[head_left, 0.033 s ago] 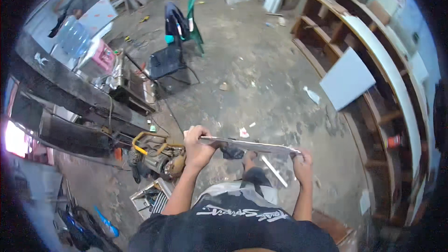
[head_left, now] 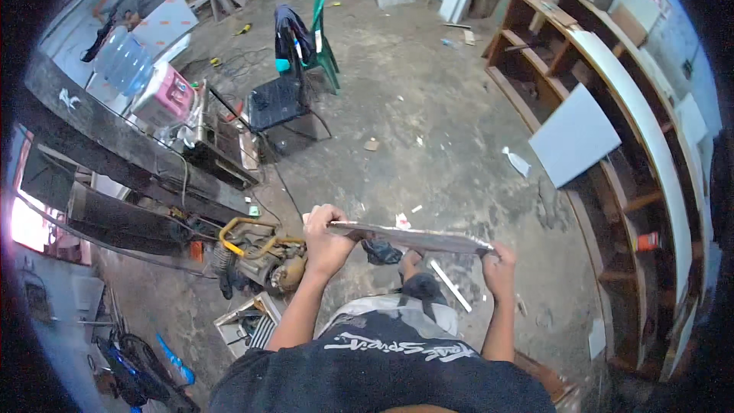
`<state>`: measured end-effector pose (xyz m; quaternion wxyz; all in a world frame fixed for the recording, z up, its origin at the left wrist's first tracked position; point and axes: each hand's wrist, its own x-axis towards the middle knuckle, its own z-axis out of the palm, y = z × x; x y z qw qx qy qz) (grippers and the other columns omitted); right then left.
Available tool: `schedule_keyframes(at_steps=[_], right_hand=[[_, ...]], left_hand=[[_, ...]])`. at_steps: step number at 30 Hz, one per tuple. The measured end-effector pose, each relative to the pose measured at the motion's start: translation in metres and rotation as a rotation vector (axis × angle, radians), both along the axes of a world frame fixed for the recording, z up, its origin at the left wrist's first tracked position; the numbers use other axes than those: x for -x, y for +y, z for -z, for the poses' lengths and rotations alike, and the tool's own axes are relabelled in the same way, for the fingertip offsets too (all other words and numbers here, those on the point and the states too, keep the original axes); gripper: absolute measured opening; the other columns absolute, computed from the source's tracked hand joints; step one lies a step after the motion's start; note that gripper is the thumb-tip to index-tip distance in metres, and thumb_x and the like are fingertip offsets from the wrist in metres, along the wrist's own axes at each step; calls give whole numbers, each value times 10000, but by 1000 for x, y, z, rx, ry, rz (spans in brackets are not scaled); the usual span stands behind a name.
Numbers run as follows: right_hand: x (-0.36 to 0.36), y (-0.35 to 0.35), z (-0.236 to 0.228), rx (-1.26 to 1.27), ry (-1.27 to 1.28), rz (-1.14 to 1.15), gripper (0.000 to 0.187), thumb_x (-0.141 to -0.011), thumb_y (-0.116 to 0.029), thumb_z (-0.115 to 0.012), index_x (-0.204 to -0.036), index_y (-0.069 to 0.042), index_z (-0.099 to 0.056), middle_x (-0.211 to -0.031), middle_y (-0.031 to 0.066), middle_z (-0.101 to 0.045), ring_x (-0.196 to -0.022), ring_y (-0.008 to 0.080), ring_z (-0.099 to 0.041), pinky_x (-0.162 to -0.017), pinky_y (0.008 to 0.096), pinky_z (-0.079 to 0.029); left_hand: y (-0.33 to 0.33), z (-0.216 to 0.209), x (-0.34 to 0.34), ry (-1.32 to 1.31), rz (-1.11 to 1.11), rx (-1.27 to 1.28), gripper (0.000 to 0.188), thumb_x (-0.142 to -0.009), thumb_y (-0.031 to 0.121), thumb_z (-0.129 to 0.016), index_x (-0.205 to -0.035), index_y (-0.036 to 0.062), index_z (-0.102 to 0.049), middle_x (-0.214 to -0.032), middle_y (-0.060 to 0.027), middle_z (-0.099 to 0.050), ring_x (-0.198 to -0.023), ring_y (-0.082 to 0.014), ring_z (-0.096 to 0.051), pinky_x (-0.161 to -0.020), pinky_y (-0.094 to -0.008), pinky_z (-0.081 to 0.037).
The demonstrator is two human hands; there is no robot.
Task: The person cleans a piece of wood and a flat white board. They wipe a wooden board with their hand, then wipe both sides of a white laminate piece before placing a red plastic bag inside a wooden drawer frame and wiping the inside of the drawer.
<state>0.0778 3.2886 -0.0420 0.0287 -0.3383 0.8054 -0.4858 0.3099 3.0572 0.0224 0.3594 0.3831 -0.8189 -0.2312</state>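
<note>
Grey thin flat board (head_left: 409, 239) held level, edge-on; left hand (head_left: 327, 243), right hand (head_left: 498, 264) gripping ends.

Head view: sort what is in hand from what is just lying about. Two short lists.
In hand:
- thin flat grey panel, held level
- left hand gripping its left end
- right hand gripping its right end

Lying about:
- green plastic chair
- black folding chair
- yellow-handled compressor
- brown wooden shelf unit
- white board leaning on the shelves

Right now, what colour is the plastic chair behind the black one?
Green. The plastic chair shows best in the head view, near the top, with dark clothing draped over it.
</note>
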Motion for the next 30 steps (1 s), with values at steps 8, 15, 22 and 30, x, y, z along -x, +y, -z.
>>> schedule_keyframes(at_steps=[8, 15, 22, 30], right_hand=[[155, -193, -14, 0, 219, -189, 194, -684, -162, -754, -798, -59, -637, -808, 106, -590, -797, 294, -560, -720, 384, -419], [255, -356, -1, 24, 409, -275, 523, -567, -421, -858, -838, -71, -578, -790, 91, -555, -768, 267, -523, -712, 375, -369], [395, -530, 1, 64, 671, -165, 529, -694, -493, -748, -868, -30, -562, -798, 122, -546, -765, 306, -510, -690, 399, -355], [511, -684, -21, -106, 619, 34, 442, -791, -462, -666, -853, -36, -562, -739, 107, -509, -703, 284, -486, -704, 381, -335]], left_hand=[[-111, 31, 90, 98, -357, -288, 520, -529, 342, -888, -759, 39, -534, -730, -100, -564, -704, -276, -554, -678, -384, -432], [-214, 53, 186, 264, -487, -399, 463, -595, 290, -892, -765, 30, -549, -712, -56, -609, -664, -153, -555, -645, -314, -466], [-405, 94, 328, 272, -396, -283, 394, -665, 232, -837, -857, 8, -577, -783, -87, -624, -723, -188, -571, -680, -335, -468], [-595, 62, 469, 240, -218, -495, 466, -692, 372, -807, -853, -5, -585, -778, -194, -642, -750, -348, -634, -685, -424, -474]])
